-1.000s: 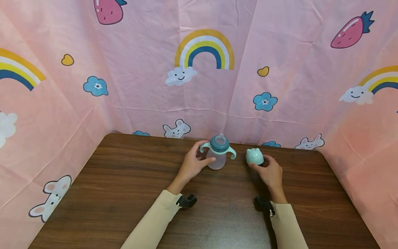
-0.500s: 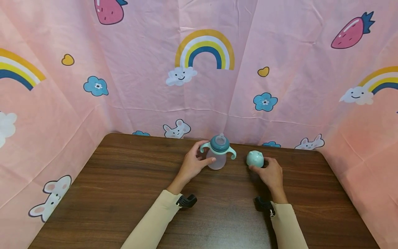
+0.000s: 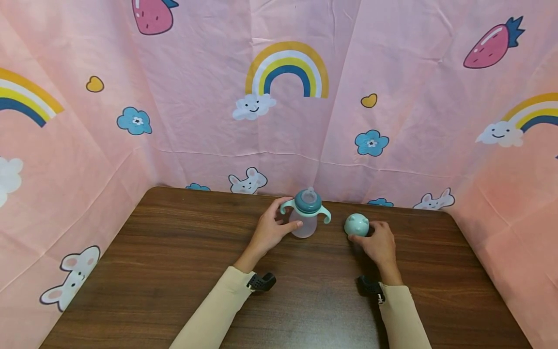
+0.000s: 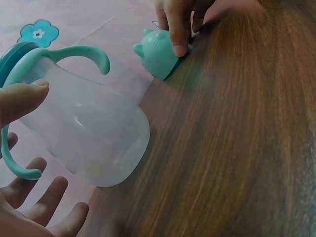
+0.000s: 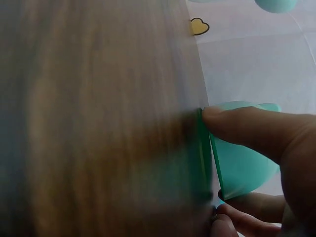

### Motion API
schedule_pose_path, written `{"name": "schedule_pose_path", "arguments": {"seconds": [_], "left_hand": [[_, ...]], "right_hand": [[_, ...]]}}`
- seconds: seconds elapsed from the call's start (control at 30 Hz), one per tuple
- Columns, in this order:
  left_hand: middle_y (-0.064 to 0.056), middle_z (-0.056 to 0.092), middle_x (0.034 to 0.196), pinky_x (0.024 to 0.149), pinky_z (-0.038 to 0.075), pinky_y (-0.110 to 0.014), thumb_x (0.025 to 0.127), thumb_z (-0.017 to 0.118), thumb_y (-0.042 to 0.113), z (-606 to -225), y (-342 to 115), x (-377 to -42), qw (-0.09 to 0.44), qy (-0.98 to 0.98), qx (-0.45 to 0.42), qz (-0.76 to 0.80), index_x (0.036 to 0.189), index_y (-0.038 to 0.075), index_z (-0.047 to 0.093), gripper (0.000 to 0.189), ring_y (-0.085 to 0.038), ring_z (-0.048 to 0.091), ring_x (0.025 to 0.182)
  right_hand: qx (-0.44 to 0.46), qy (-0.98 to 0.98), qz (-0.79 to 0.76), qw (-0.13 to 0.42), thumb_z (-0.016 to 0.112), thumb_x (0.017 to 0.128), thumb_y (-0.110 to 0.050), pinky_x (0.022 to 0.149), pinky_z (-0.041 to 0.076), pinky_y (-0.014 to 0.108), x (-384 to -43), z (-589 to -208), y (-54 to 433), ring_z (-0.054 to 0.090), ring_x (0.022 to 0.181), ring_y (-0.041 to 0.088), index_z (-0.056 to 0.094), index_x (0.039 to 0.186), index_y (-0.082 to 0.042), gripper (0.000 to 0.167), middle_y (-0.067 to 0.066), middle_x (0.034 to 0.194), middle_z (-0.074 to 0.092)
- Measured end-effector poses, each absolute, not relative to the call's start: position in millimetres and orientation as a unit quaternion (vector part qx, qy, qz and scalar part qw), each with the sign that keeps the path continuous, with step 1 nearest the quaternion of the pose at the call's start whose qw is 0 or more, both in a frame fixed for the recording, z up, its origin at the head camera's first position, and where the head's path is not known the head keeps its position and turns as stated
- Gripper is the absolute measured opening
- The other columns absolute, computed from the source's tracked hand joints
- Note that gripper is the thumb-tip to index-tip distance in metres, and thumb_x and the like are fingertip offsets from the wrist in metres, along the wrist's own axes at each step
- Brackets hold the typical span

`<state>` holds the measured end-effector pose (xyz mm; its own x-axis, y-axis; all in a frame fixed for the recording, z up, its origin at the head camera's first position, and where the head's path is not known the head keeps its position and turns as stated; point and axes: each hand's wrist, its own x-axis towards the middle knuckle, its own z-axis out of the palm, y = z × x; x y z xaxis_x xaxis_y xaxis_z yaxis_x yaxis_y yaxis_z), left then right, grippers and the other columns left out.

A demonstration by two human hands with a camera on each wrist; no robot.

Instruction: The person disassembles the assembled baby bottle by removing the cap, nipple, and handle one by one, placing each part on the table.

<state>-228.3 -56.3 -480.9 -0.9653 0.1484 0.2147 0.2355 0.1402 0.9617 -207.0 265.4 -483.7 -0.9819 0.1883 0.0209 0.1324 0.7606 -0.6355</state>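
A frosted baby bottle (image 3: 303, 224) with a teal collar, clear teat and two mint handles stands upright near the table's back edge. Around its left side is my left hand (image 3: 269, 230). The thumb (image 4: 22, 101) lies against the bottle's upper body, while the other fingers (image 4: 47, 200) spread loosely past the handle. To the right, my right hand (image 3: 380, 244) pinches a mint, dome-shaped bottle cap (image 3: 356, 225) with small ears. Thumb and fingers grip the cap near its rim, which faces down close over the tabletop in the right wrist view.
The brown wooden table (image 3: 174, 271) ends just behind the bottle and cap. A pink printed cloth (image 3: 196, 97) hangs behind and along both sides. Black straps with wrist cameras (image 3: 261, 281) sit at both wrists.
My right hand has lowered slightly toward me with the cap, whose ears have tipped so that more of its top shows. The left hand and bottle have stayed in place.
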Motion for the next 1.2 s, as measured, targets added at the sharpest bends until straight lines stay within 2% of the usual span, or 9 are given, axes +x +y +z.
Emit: {"name": "schedule_pose_path", "arguments": {"seconds": [0.27, 0.63, 0.87, 1.2], "left_hand": [[-0.022, 0.064, 0.145, 0.111, 0.045, -0.074, 0.091, 0.092, 0.010, -479.7, -55.7, -226.1, 0.033, -0.744, -0.128, -0.655, 0.155, 0.011, 0.059, 0.073, -0.045, 0.059, 0.135], [-0.016, 0.066, 0.142, 0.111, 0.048, -0.069, 0.092, 0.093, 0.019, -480.2, -56.4, -226.8, 0.031, -0.753, -0.132, -0.644, 0.154, 0.015, 0.060, 0.071, -0.039, 0.060, 0.134], [-0.017, 0.065, 0.142, 0.111, 0.048, -0.069, 0.092, 0.093, 0.018, -479.7, -56.3, -226.1, 0.029, -0.756, -0.135, -0.640, 0.156, 0.011, 0.057, 0.073, -0.039, 0.060, 0.134], [-0.016, 0.065, 0.143, 0.111, 0.048, -0.067, 0.092, 0.093, 0.016, -479.5, -55.8, -225.3, 0.029, -0.757, -0.129, -0.640, 0.156, 0.014, 0.058, 0.073, -0.038, 0.060, 0.135]], "right_hand": [[-0.078, -0.939, 0.331, 0.041, 0.090, 0.089, -0.029, 0.112, 0.040, 0.069, -206.3, -484.5, 265.9, 0.047, 0.136, 0.058, 0.058, 0.141, 0.019, 0.077, 0.035, 0.147, 0.049], [-0.081, -0.940, 0.330, 0.033, 0.090, 0.089, -0.030, 0.113, 0.039, 0.069, -206.8, -485.1, 266.1, 0.046, 0.139, 0.058, 0.057, 0.142, 0.019, 0.080, 0.035, 0.149, 0.047], [-0.078, -0.941, 0.327, 0.037, 0.091, 0.089, -0.030, 0.112, 0.040, 0.069, -206.9, -483.8, 265.4, 0.046, 0.138, 0.058, 0.057, 0.141, 0.020, 0.080, 0.035, 0.149, 0.047], [-0.076, -0.941, 0.329, 0.037, 0.092, 0.088, -0.030, 0.113, 0.040, 0.068, -207.5, -485.2, 265.5, 0.046, 0.138, 0.058, 0.058, 0.141, 0.020, 0.080, 0.035, 0.148, 0.047]]}}
